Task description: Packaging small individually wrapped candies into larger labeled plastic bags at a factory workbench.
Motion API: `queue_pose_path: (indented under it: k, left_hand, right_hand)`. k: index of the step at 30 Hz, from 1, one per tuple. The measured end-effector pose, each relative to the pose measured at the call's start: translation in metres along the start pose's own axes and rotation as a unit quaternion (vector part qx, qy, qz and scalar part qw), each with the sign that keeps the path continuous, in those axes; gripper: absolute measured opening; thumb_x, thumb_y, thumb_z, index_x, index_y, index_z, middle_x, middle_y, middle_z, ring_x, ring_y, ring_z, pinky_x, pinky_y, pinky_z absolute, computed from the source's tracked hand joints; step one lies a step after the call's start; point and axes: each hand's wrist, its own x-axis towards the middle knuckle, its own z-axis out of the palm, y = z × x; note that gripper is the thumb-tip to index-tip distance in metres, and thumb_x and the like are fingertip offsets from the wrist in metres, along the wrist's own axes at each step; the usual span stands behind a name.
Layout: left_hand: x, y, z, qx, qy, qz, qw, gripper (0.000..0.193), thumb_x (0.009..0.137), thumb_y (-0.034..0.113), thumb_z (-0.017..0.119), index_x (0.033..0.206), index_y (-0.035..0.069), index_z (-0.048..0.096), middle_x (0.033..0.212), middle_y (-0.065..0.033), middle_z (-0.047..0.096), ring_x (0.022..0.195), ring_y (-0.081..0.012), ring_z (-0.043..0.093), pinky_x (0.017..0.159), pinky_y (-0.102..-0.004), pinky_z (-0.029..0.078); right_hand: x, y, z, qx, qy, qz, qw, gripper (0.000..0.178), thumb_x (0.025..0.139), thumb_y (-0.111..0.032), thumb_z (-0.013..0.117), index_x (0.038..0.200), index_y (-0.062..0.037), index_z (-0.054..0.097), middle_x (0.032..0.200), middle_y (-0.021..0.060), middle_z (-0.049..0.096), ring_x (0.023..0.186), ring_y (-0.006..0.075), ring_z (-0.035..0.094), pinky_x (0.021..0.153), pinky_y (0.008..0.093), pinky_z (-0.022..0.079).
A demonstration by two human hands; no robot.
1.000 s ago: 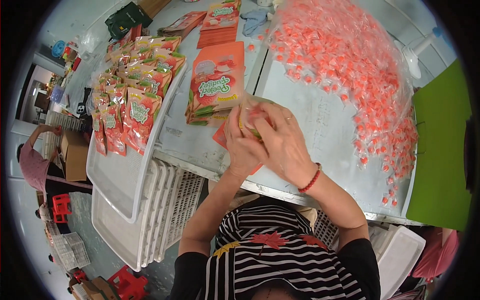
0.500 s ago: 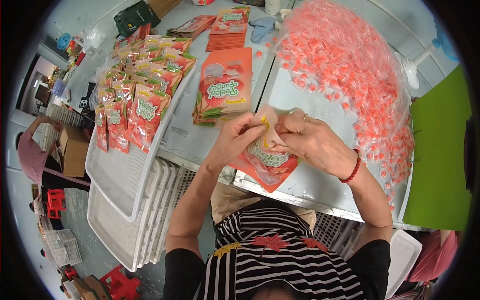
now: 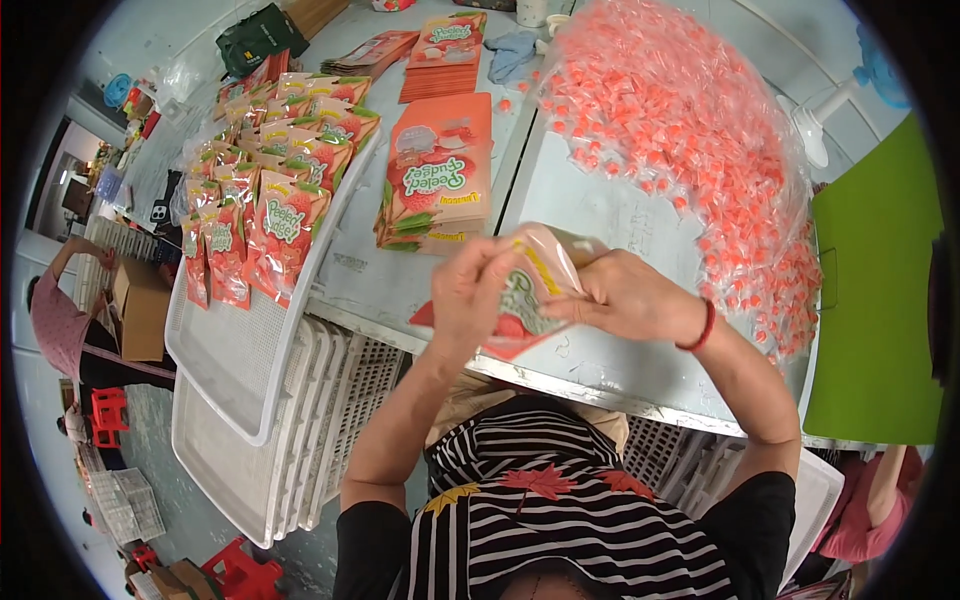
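Close above the table's near edge I hold a red and cream candy pouch (image 3: 522,312) by its upper part. My left hand (image 3: 466,300) is closed on the left side, slightly smeared by motion. My right hand (image 3: 640,298), a red bead bracelet at the wrist, pinches the right side between thumb and fingers. The pouch's upper part bulges, and its lower end hangs toward me, partly behind my left hand. Just beyond my left hand lies a stack of flat matching pouches (image 3: 437,165). Beyond my right hand spreads a large heap of small clear-wrapped red candies (image 3: 660,110).
At left, filled pouches (image 3: 285,225) stand on a white plastic tray (image 3: 225,350) atop stacked trays. More flat pouches (image 3: 440,80) and a blue cloth (image 3: 512,58) lie farther back. A green panel (image 3: 870,300) borders the right. A person in pink (image 3: 65,310) handles a cardboard box (image 3: 140,305).
Both hands have moved slightly apart, still on the pouch. The pouch has tilted, and its upper part now bulges more. The left hand has turned more upright.
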Motion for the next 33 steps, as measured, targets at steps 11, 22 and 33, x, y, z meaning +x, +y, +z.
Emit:
queue_pose_path:
  k: [11, 22, 33]
  left_hand:
    - [-0.001, -0.001, -0.010, -0.035, 0.043, 0.010, 0.998, 0.013, 0.092, 0.010, 0.061, 0.084, 0.000, 0.060, 0.067, 0.0036, 0.054, 0.062, -0.0017, 0.043, 0.055, -0.0187, 0.038]
    - [-0.004, -0.003, -0.004, 0.054, 0.023, 0.041, 0.997, 0.010, 0.091, 0.008, 0.061, 0.086, 0.000, 0.060, 0.065, 0.0003, 0.056, 0.058, -0.0037, 0.046, 0.053, -0.0221, 0.042]
    - [-0.001, 0.013, -0.016, -0.067, 0.032, -0.035, 0.997, 0.009, 0.091, 0.008, 0.061, 0.086, 0.002, 0.060, 0.066, 0.0016, 0.058, 0.064, -0.0032, 0.053, 0.056, -0.0201, 0.045]
  right_hand:
    - [-0.004, -0.025, -0.008, -0.031, 0.091, 0.087, 0.992, 0.018, 0.081, -0.014, 0.070, 0.085, 0.0025, 0.064, 0.076, 0.0190, 0.065, 0.064, 0.0348, 0.063, 0.061, 0.0372, 0.051]
    - [-0.007, -0.002, 0.004, -0.049, 0.000, 0.131, 0.990, 0.023, 0.081, -0.022, 0.071, 0.085, 0.0009, 0.066, 0.075, 0.0167, 0.061, 0.064, 0.0328, 0.058, 0.061, 0.0363, 0.048]
    - [-0.005, -0.006, -0.003, -0.122, 0.140, 0.014, 0.983, 0.020, 0.075, -0.009, 0.074, 0.080, -0.0016, 0.055, 0.081, 0.0122, 0.062, 0.070, 0.0280, 0.063, 0.059, 0.0371, 0.049]
